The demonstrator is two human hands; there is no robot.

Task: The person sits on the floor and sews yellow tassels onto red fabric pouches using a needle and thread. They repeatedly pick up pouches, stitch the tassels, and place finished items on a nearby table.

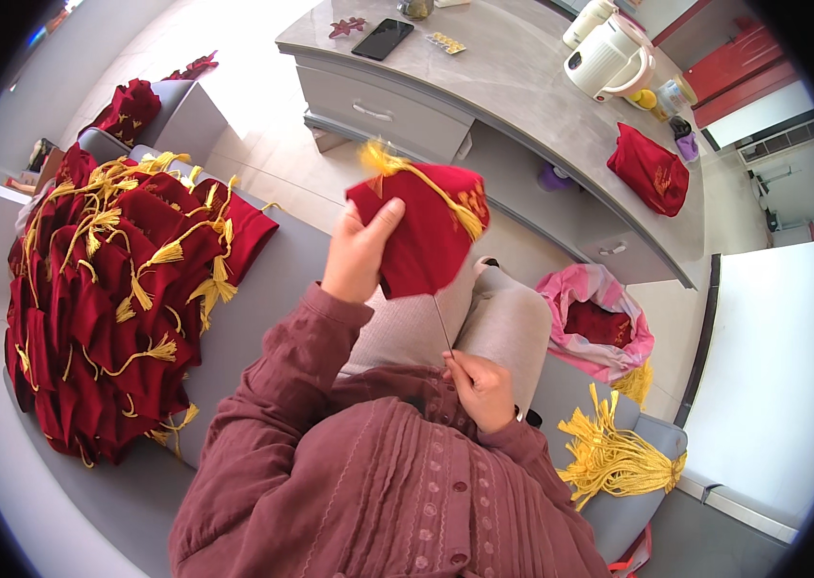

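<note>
My left hand (pixel 355 254) grips a dark red cloth pouch (pixel 425 238) by its left side, thumb on top, above my lap. A yellow cord with tasselled ends (pixel 443 196) lies across the pouch's upper part, and gold marks show at its right. My right hand (pixel 482 390) pinches the near end of a thin, straight metal rod or needle (pixel 443 325). Its far end meets the pouch's lower edge; whether it goes inside is hidden. Right of me, a bundle of yellow tasselled cords (pixel 616 459) lies on the grey seat's arm.
A large heap of red pouches with yellow tassels (pixel 118 289) covers the grey sofa (pixel 269 267) at left. A pink bag (pixel 594 278) holding red cloth stands at right. On the counter (pixel 508 79) are a phone (pixel 383 39), an electric kettle (pixel 609 58) and a red pouch (pixel 649 170).
</note>
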